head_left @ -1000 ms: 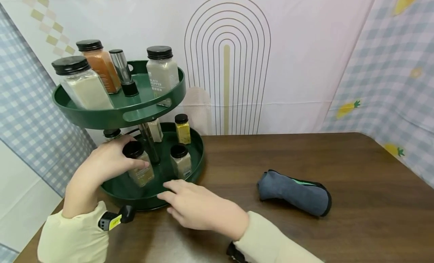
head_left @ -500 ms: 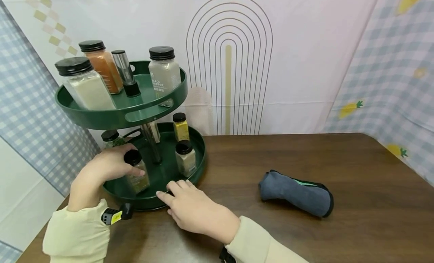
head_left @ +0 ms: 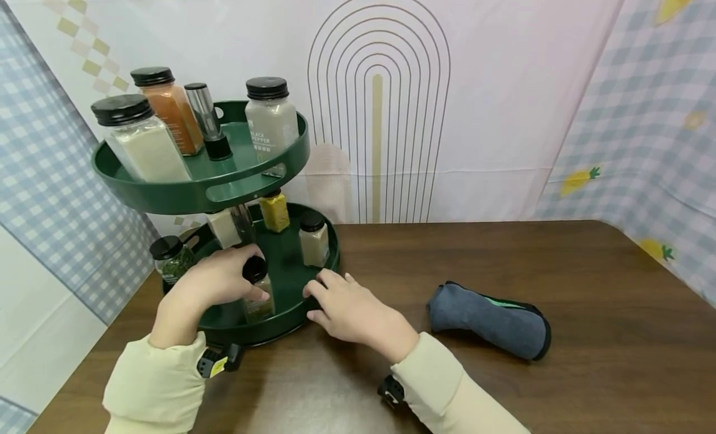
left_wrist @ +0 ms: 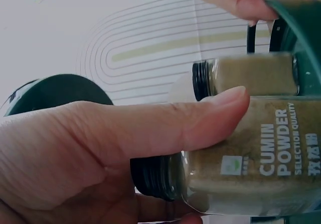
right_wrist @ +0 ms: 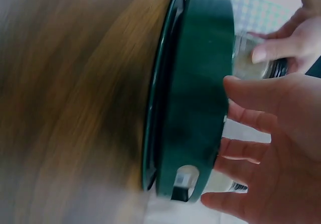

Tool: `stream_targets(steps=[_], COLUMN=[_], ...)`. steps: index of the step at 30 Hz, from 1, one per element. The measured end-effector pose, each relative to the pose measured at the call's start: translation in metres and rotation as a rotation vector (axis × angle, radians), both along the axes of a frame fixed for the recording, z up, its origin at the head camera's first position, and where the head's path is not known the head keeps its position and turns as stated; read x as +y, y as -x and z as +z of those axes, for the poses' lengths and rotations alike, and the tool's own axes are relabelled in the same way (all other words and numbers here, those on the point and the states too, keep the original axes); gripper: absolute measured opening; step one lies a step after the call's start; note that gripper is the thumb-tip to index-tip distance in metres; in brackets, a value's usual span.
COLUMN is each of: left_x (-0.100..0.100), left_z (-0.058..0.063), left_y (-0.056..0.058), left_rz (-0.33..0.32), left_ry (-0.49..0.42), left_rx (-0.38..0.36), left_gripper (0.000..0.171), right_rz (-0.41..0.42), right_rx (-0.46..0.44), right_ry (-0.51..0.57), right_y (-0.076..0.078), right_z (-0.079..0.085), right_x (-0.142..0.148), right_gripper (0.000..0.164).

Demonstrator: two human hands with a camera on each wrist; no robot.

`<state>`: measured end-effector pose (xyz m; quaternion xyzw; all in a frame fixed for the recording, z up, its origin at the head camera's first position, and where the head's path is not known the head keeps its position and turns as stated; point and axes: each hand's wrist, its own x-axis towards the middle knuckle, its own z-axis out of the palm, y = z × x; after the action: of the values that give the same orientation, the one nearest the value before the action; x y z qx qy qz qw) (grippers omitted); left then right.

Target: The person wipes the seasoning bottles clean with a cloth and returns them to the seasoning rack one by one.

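Observation:
In the head view, my left hand [head_left: 220,281] holds a small black-capped jar [head_left: 260,300] upright in the lower tier of a green two-tier turntable rack [head_left: 274,331]. The left wrist view shows this to be a cumin powder jar [left_wrist: 281,148], with my thumb along its near side and fingers behind it. My right hand [head_left: 355,309] touches the lower tier's right rim, fingers spread and loosely bent over the edge. Close to it stands a jar of pale powder [head_left: 314,242]. Behind are a yellow-filled jar [head_left: 274,211] and a jar of green flakes [head_left: 170,260].
The fixed-looking upper tier [head_left: 246,191] overhangs my left hand. On it are a black pepper jar [head_left: 271,126], an orange spice jar [head_left: 172,114], a cream powder jar [head_left: 145,142] and the silver post [head_left: 207,120]. A grey-blue pouch [head_left: 486,322] lies on the wooden table at right.
The lower tier has turned, its front rightward and its back leftward, carrying the jars round. Both hands have moved right with it. The upper tier has not turned.

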<state>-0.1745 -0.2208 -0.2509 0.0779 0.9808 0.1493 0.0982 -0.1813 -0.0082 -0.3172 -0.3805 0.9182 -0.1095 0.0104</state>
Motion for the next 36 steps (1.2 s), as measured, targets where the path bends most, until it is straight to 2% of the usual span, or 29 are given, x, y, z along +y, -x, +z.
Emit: stream_targets(steps=[5, 14, 22, 25, 30, 36], left_x=[0.006, 0.015, 0.013, 0.011, 0.006, 0.01], left_z=[-0.002, -0.005, -0.001, 0.001, 0.001, 0.003], left_y=[-0.001, 0.001, 0.0, 0.0, -0.002, -0.003], left_rz=[0.016, 0.026, -0.02, -0.019, -0.003, 0.035], left_ry=[0.022, 0.017, -0.018, -0.015, -0.007, 0.031], left_rx=[0.014, 0.031, 0.006, -0.003, -0.031, -0.018], left_gripper=[0.057, 0.057, 0.049, 0.049, 0.053, 0.069], right_rz=[-0.043, -0.078, -0.053, -0.031, -0.002, -0.005], right_rx=[-0.033, -0.045, -0.047, -0.059, -0.074, -0.09], right_ry=[0.038, 0.048, 0.086, 0.112, 0.14, 0.106], right_y=[0.011, 0.015, 0.023, 0.026, 0.028, 0.028], right_z=[-0.005, -0.003, -0.006, -0.006, -0.007, -0.005], right_x=[0.005, 0.01, 0.015, 0.016, 0.016, 0.019], right_gripper=[0.029, 0.032, 0.026, 0.025, 0.024, 0.03])
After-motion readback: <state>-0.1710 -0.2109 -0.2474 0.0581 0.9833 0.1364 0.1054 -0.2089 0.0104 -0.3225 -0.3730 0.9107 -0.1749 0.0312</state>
